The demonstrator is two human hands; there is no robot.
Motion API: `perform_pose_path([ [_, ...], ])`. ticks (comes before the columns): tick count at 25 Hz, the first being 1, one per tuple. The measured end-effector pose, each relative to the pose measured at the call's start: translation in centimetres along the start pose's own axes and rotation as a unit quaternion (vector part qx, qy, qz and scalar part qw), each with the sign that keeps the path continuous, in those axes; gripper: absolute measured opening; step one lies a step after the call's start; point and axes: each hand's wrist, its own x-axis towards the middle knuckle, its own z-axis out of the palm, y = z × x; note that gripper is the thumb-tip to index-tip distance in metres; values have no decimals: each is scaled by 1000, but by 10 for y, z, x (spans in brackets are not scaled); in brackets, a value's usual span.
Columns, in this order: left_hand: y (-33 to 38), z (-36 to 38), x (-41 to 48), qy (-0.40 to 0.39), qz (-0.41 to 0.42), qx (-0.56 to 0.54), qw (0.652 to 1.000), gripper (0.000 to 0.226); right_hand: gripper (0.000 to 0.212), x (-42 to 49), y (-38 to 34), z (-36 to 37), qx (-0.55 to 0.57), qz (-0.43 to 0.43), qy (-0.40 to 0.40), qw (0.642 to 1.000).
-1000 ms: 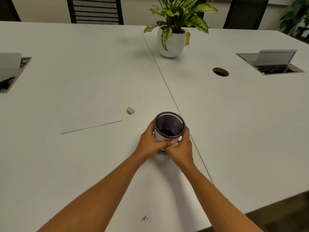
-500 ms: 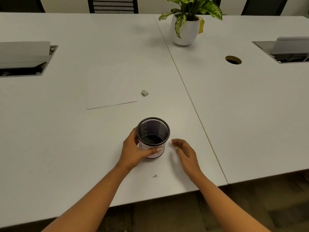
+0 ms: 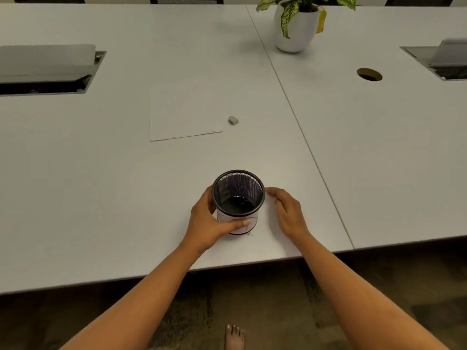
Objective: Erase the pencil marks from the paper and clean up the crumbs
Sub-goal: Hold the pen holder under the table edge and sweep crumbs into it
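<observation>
Wide white table (image 3: pixel 101 185), two slabs meeting at a seam, carrying everything shown; grey flip-lid cable hatch (image 3: pixel 48 72) sunk in its far left, well apart from the work; sheet of white paper (image 3: pixel 184 114) lying flat towards the middle of the table, beyond the hands and out of their reach as they sit, no pencil marks discernible on it at this range; white ceramic pot with a variegated green plant (image 3: pixel 293 29) at the far edge, clear of the work area; black wire-mesh cup (image 3: pixel 238 195) with a white band round its lower wall, upright near the front edge, apparently empty and probably placed as the receptacle for crumbs; left hand (image 3: pixel 207 223), grip closed round the cup's side with the thumb across the white band, presumably steadying the light cup against tipping; right hand (image 3: pixel 288 213), grip slack and holding nothing visible, fingers loosely bent, resting on the table just beside the cup's right wall, perhaps to sweep debris towards it; small grey eraser (image 3: pixel 233 120) lying loose just beside the paper's near right corner, untouched; faint dark pencil scribble (image 3: pixel 249 234) on the table at the cup's base; crumbs too small to make out.
</observation>
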Motion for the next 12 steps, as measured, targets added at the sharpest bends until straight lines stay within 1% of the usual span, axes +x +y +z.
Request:
perform_pose_path([
  [5,0,2,-58,-50,3,24,998,81,35,2,0,1,-10,-1,5,1000],
  [9,-20,12,-104,-121,8,43,992,87,35,1,1,2,-1,0,8,1000],
  [12,-45,21,-133,-180,-8,36,983,86,35,-3,1,1,11,5,4,1000],
])
